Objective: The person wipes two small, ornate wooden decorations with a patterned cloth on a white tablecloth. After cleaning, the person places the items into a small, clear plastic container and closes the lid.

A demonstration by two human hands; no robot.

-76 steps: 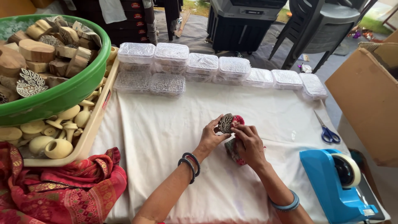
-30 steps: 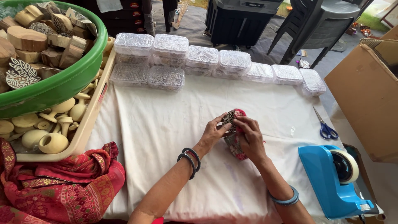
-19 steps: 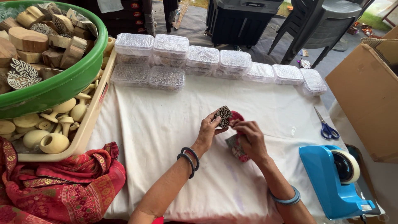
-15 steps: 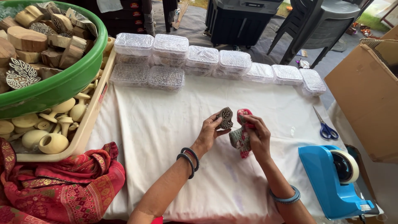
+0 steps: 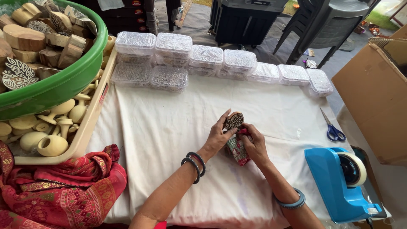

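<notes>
Mid-table on the white cloth [image 5: 169,140], the left hand [image 5: 218,138] is pinching a carved wooden block [image 5: 234,121] while the right hand [image 5: 253,144] is gripping a patterned fabric pouch [image 5: 236,149], seemingly bagging it; next, the block needs sliding in squarely.

Both hands meet at bench centre.
Left hand [image 5: 218,138] grips carved block [image 5: 234,121]; right hand [image 5: 254,144] clasps patterned pouch [image 5: 235,148] beneath. Scissors [image 5: 333,129] and tape dispenser [image 5: 339,186] lie right.
</notes>
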